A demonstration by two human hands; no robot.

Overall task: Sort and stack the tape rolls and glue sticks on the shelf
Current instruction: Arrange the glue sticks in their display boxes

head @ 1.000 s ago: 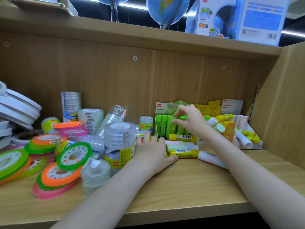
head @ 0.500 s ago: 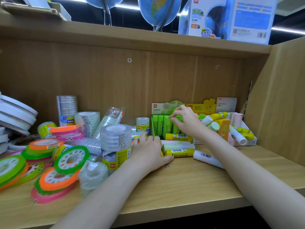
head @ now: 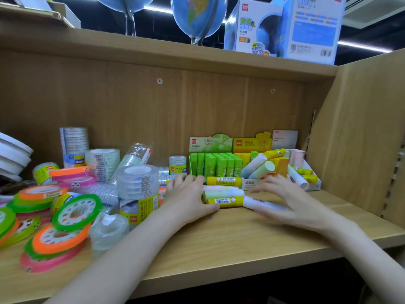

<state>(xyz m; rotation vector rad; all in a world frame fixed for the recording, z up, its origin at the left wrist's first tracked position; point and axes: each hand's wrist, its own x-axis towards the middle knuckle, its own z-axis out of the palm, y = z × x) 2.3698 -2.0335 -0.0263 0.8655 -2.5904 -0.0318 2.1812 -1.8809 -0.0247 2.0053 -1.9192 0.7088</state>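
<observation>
Right now, in the head view, your left hand [head: 188, 198] rests palm down on the wooden shelf [head: 219, 238], fingers loosely curved, with the thumb touching the near end of a yellow glue stick [head: 223, 201] that lies on its side. Just behind that stick lies a pale pastel glue stick [head: 221, 190], and a second yellow one [head: 223, 180] lies against the front of the green display box [head: 210, 145], which is packed with upright green glue sticks [head: 217, 165].

Your right hand [head: 291, 200] is blurred; its fingers look spread and fairly straight, hovering over or touching a white glue stick [head: 260, 203] that lies end to end with the near yellow one. Whether they grip it, you cannot tell.

To the right of the green box stands a yellow display box [head: 252, 143] with loose pastel and yellow sticks leaning in it, and beside that a white tray [head: 315, 185] holds more sticks.

To your left a tall wrapped stack of clear tape rolls [head: 138, 183] stands just beside your left wrist. Flat tape rolls in orange, green and pink [head: 59, 233] lie piled toward the shelf's left edge, with further clear rolls [head: 103, 163] behind them. Globes [head: 197, 16] and a globe box [head: 252, 29] sit on the shelf above.
</observation>
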